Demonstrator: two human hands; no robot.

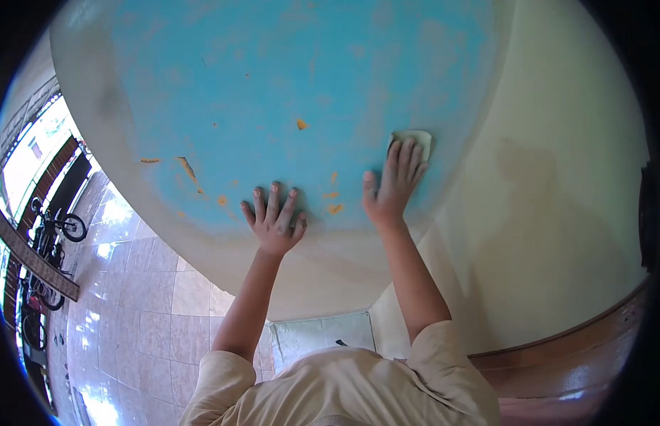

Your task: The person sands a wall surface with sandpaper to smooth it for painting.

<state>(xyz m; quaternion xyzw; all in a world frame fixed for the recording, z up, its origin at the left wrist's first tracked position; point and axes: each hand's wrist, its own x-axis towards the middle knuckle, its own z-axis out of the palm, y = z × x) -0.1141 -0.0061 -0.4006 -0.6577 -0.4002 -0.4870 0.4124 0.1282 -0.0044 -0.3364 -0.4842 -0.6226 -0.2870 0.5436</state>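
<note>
My right hand (395,186) presses a small pale sheet of sandpaper (417,135) against a wall, near the right edge of its blue painted area (273,85). The fingers lie over the sheet, whose upper edge and corner stick out beyond them; the thumb is spread to the left. Lower and to the left, my left hand (275,221) rests on the blue paint with its fingers spread and nothing in it. Both hands look dusty. Between and around them the blue surface has worn whitish patches and several orange-brown chipped spots (335,209).
A pale wall (564,177) with my shadow on it stands to the right, above a brown ledge (557,355). Below me is a whitish covered box or panel (323,334). Tiled floor (138,284) and a parked motorcycle (50,234) are at the left.
</note>
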